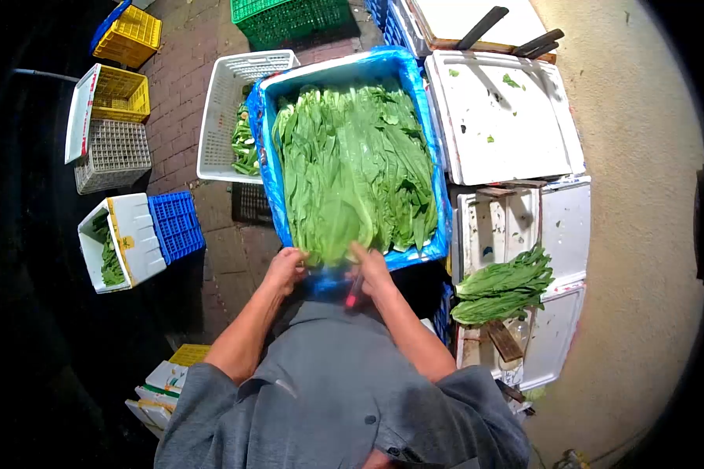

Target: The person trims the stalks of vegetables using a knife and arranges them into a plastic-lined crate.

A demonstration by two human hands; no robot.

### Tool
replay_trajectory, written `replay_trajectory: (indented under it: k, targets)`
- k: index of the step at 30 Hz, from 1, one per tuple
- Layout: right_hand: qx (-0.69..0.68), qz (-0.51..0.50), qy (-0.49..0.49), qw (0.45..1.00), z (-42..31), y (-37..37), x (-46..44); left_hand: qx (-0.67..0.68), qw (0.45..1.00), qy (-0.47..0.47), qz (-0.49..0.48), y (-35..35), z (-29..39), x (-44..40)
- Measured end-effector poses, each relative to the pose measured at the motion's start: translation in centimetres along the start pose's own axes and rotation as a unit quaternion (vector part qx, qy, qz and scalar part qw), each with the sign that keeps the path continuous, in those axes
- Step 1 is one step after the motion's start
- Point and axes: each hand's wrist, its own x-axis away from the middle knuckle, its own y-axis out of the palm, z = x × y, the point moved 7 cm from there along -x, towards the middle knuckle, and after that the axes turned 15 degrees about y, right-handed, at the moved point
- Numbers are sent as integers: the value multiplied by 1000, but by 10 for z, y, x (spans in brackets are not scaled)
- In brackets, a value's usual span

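Observation:
A crate lined with blue plastic (441,227) stands before me, filled with long-leaf lettuce (328,156) laid in rows, leaves running lengthwise. My left hand (286,270) is closed at the near left end of a bunch of lettuce (332,238) that is smeared by motion. At the bunch's near right end my right hand (371,270) is closed, its thumb and fingers on the leaves. A thin tool with a red-pink end (353,295) shows under the right hand; its kind is blurred.
Left of the crate stands a white basket (211,141) with cut greens. On the right, foam boxes and lids (508,117) carry leaf scraps, and more lettuce (504,288) lies on them. A green crate (289,23) is beyond; yellow crates (129,35) and a blue crate (176,227) stand left.

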Motion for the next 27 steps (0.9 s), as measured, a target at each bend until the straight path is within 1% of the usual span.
replay_trajectory:
  k: [1,4,5,8,12,13,15,16,17,18,20,21,22,24,27]
  targets:
    - [-11,2,4,1000,-7,7,17,1,1000,1,-12,-3,4,2]
    - [-30,9,12,999,-16,21,38,100,994,26,-37,-9,2,-6]
    - [-40,7,15,999,-16,24,41,99,990,31,-98,-5,3,-8]
    - [-68,8,25,997,-15,35,47,112,992,17,-52,-1,16,0]
    - [-69,44,29,996,-17,38,51,189,977,-57,-74,4,24,0]
    - [-65,48,29,996,-18,40,54,185,974,-61,-113,5,21,-8]
    - [-57,56,28,996,-22,44,60,133,981,-52,-134,7,23,-14]
    - [-64,61,34,996,-22,44,61,108,983,-46,-144,13,34,-9]
    - [-71,65,39,995,-23,44,62,85,985,-10,-147,17,48,1]
    - [-79,69,45,994,-24,44,63,69,986,5,-153,19,59,6]
    - [-76,71,41,994,-29,51,84,37,985,37,-162,21,77,17]
    - [-74,71,38,994,-31,54,93,43,987,57,-144,24,93,29]
    - [-86,53,27,995,-33,54,97,64,981,70,-170,27,101,35]
    - [-97,51,31,994,-34,56,112,33,980,89,-175,29,123,53]
    - [-91,16,9,996,-42,69,132,15,964,155,-217,35,157,66]
